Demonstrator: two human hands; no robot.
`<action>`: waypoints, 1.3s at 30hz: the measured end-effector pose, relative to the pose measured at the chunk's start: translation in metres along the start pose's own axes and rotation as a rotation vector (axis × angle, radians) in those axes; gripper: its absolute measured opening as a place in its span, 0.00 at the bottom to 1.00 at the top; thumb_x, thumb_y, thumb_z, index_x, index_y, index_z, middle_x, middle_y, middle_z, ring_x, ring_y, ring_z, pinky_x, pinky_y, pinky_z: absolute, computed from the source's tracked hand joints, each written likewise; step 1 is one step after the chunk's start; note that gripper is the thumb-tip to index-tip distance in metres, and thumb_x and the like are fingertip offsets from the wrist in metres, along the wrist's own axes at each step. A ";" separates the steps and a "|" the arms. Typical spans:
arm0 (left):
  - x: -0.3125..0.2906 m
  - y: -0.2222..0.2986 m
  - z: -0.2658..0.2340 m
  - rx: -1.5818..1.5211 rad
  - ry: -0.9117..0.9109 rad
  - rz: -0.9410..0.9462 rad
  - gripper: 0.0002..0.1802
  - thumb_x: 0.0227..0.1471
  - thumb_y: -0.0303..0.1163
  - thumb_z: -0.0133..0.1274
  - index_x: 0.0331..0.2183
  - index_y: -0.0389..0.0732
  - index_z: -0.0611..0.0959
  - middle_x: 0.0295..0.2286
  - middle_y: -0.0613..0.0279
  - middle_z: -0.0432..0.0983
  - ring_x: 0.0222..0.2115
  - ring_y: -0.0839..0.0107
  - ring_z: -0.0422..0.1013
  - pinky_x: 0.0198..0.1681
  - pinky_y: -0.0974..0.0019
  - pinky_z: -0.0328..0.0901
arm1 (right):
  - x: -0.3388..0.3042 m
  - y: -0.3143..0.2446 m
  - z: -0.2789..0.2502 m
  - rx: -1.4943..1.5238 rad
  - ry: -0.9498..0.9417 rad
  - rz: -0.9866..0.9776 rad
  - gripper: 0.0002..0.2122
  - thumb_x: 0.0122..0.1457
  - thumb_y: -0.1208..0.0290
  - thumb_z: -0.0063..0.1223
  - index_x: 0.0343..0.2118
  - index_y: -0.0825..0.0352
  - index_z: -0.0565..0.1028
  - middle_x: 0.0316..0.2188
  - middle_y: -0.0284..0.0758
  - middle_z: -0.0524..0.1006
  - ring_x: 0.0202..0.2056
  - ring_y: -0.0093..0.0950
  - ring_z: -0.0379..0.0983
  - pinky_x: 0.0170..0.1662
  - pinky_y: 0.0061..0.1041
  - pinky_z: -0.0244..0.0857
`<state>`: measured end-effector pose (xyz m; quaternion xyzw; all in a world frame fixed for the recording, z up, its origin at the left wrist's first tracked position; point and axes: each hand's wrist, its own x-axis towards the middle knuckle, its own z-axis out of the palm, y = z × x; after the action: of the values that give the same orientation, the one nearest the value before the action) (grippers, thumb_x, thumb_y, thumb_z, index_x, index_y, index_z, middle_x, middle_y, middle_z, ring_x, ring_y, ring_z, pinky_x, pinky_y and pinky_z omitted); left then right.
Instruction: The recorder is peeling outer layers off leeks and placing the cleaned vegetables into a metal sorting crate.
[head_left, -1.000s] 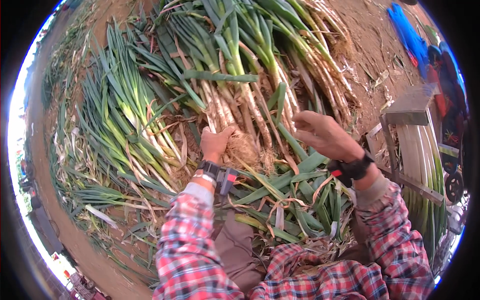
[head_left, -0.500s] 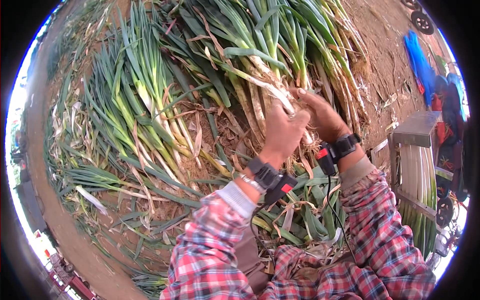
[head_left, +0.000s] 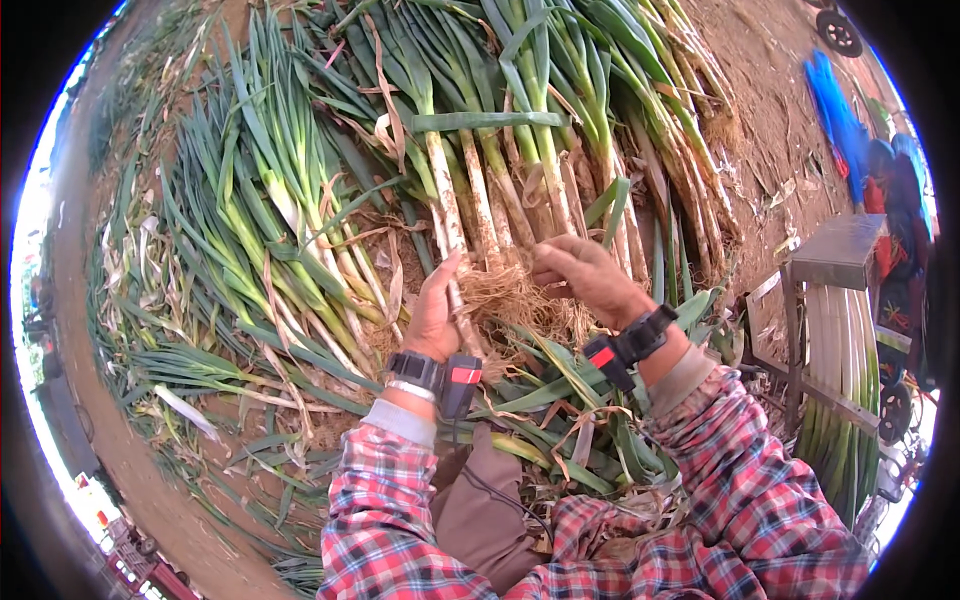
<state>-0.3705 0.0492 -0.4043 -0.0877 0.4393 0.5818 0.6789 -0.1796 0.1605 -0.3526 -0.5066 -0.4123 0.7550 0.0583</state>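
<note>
1. The left hand is just beside one long green onion with a white stalk spotted by brown dirt, and its thumb is against the lower part of this stalk, from the left side
2. The fingers of the left hand are mostly hidden, so I cannot tell if they close around the stalk
3. This onion lies with its green leaves pointing away from the person, and its root end comes down between the two hands, nearer to the left one
4. The right hand is to the right of the onion and apart from it, with the fingers bent inward; I cannot tell if something thin is held between them
5. Near these bent fingers is a tangle of pale brown, hair-like roots, which belongs to a row of other dirty white-stalked green onions
6. One flat, dark green leaf lies across the upper part of this row, beyond both hands
7. To the left of the left hand, a heap of green onions with bright green lower leaves rests on the brown soil ground
8. Well to the right, a silver-grey metal rack holds clean white stalks with green ends
</note>
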 end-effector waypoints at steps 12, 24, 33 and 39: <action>-0.018 -0.016 -0.003 0.326 0.085 0.128 0.17 0.62 0.41 0.45 0.42 0.36 0.77 0.34 0.61 0.78 0.32 0.72 0.76 0.35 0.67 0.73 | 0.009 0.010 0.033 0.052 -0.098 0.074 0.21 0.65 0.55 0.45 0.51 0.69 0.70 0.43 0.35 0.75 0.44 0.24 0.72 0.44 0.26 0.67; -0.039 0.044 0.013 0.573 0.039 0.176 0.12 0.53 0.33 0.56 0.39 0.39 0.76 0.23 0.73 0.69 0.20 0.83 0.65 0.21 0.77 0.60 | 0.021 0.009 0.048 0.213 -0.107 0.071 0.19 0.65 0.56 0.45 0.51 0.64 0.67 0.44 0.36 0.74 0.43 0.26 0.72 0.44 0.29 0.67; -0.251 0.061 -0.021 0.803 0.293 0.232 0.24 0.46 0.27 0.56 0.46 0.36 0.69 0.21 0.71 0.66 0.17 0.83 0.62 0.17 0.78 0.59 | 0.011 0.006 0.196 0.681 -0.541 -0.022 0.34 0.60 0.45 0.48 0.59 0.67 0.56 0.51 0.46 0.68 0.49 0.37 0.71 0.48 0.40 0.69; -0.265 0.035 -0.028 0.580 0.204 0.413 0.32 0.41 0.26 0.57 0.49 0.37 0.64 0.23 0.65 0.67 0.15 0.78 0.64 0.14 0.76 0.61 | -0.043 -0.069 0.239 0.681 -0.632 -0.400 0.20 0.64 0.59 0.47 0.53 0.66 0.62 0.38 0.34 0.71 0.33 0.30 0.77 0.38 0.29 0.73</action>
<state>-0.3985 -0.1462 -0.2224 0.1414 0.6598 0.5459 0.4967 -0.3762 0.0488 -0.2393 -0.1168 -0.2292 0.9371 0.2361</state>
